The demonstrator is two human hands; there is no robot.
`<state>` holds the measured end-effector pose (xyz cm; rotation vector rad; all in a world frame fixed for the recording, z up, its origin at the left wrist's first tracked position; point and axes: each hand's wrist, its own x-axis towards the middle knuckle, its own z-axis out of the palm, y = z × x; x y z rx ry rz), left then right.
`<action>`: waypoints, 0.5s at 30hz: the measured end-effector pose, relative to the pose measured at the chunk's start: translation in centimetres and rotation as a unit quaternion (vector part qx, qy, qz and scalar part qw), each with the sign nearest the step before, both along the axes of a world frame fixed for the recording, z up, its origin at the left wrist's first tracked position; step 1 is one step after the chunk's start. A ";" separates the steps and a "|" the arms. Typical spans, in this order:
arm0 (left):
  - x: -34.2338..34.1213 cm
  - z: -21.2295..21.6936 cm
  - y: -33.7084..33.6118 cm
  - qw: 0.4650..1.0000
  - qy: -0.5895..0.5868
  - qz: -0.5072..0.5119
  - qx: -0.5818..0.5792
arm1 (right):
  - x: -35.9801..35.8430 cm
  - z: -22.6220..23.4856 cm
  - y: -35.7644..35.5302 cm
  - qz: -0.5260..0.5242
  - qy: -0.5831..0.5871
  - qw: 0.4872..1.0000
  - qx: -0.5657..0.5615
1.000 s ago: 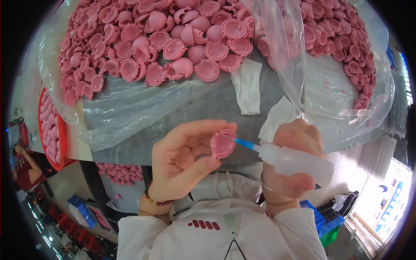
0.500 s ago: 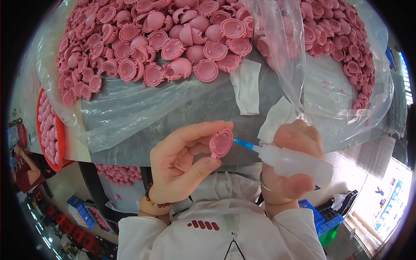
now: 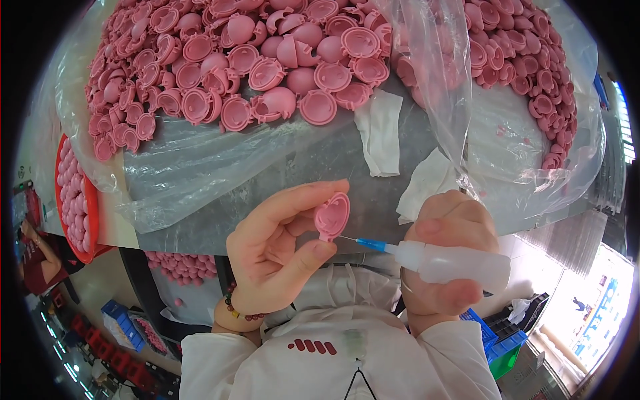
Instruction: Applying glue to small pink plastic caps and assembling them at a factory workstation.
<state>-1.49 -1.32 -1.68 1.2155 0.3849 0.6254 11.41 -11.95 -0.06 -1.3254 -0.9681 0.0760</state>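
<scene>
Between thumb and fingers, my left hand (image 3: 277, 243) holds a pink plastic half-shell (image 3: 333, 215), its hollow side showing and its small tab downward. A translucent white squeeze bottle (image 3: 460, 263) lies in the grip of my right hand (image 3: 457, 230). The bottle's blue needle tip (image 3: 371, 245) points left, and its thin metal needle ends close to the shell's lower tab. Whether the needle touches the shell I cannot tell.
Heaps of pink half-shells (image 3: 317, 107) cover the far grey table (image 3: 200, 230), partly under clear plastic sheeting (image 3: 433, 80). White cloths (image 3: 379, 133) lie nearer. At left stands a red basket (image 3: 93, 220) of pink pieces; below the table are more pink pieces (image 3: 180, 267). Another person (image 3: 43, 260) is far left.
The needle tip has come out of the shell's hollow and moved down to near its lower tab. My left hand has shifted slightly left and turned the shell a little.
</scene>
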 end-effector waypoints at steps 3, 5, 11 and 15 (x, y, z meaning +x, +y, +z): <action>0.0 -0.1 0.1 1.000 -0.014 -0.015 0.007 | -0.1 -0.1 -0.1 0.005 0.005 1.000 0.001; 0.0 -0.2 0.1 1.000 -0.015 -0.010 0.010 | -0.1 -0.3 0.0 0.010 -0.002 1.000 0.001; -0.1 -0.1 0.4 0.998 -0.051 -0.041 -0.021 | 0.3 -0.4 0.1 0.021 -0.037 0.999 -0.005; -0.2 -0.2 0.2 0.997 -0.051 -0.043 -0.028 | -0.3 -0.6 0.2 -0.010 -0.003 1.000 0.026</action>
